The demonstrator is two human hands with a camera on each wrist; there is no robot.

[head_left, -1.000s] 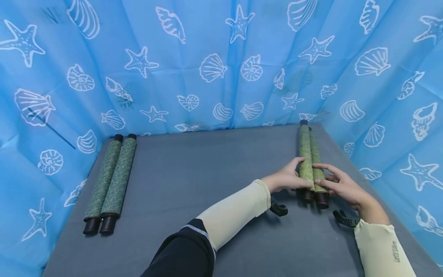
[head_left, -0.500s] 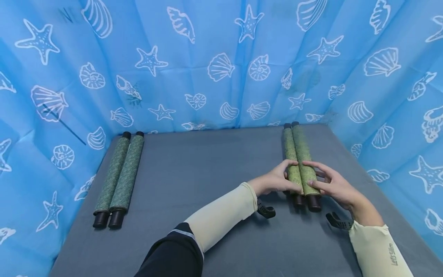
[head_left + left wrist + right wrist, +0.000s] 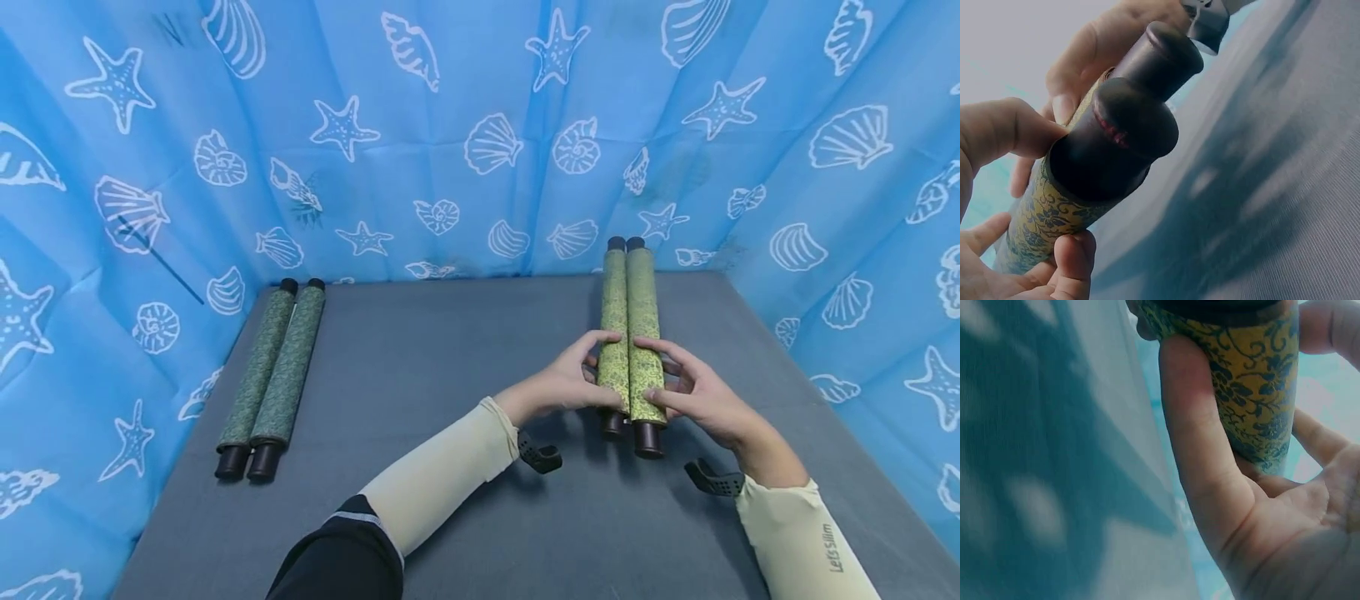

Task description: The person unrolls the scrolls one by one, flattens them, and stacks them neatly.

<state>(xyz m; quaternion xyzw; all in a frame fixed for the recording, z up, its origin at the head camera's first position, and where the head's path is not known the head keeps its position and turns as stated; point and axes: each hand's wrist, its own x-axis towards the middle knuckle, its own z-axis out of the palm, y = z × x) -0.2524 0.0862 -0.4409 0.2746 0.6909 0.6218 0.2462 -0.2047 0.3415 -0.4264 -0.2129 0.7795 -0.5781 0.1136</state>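
Observation:
Two rolled scrolls in yellow cloth with a dark floral pattern are side by side at the right of the head view. My left hand [image 3: 562, 379] grips the left yellow scroll [image 3: 614, 308], thumb and fingers on opposite sides. The right yellow scroll [image 3: 642, 308] is held by my right hand [image 3: 701, 396] near its lower end. Dark knobbed roller ends [image 3: 1138, 122] stick out toward me. In the left wrist view both rolls appear raised, with shadows on the cloth below. Part of the patterned roll [image 3: 1254, 381] fills the top of the right wrist view.
Two green rolled scrolls, a left one [image 3: 257, 375] and a right one [image 3: 288, 375], lie side by side at the table's left. A grey cloth covers the table [image 3: 450, 358]. Behind and at the sides hangs a blue shell-print curtain [image 3: 450, 83].
Both hands have moved left with the yellow scrolls, whose far ends now stand higher against the curtain. The head view has turned slightly, shifting the green scrolls rightward in the picture.

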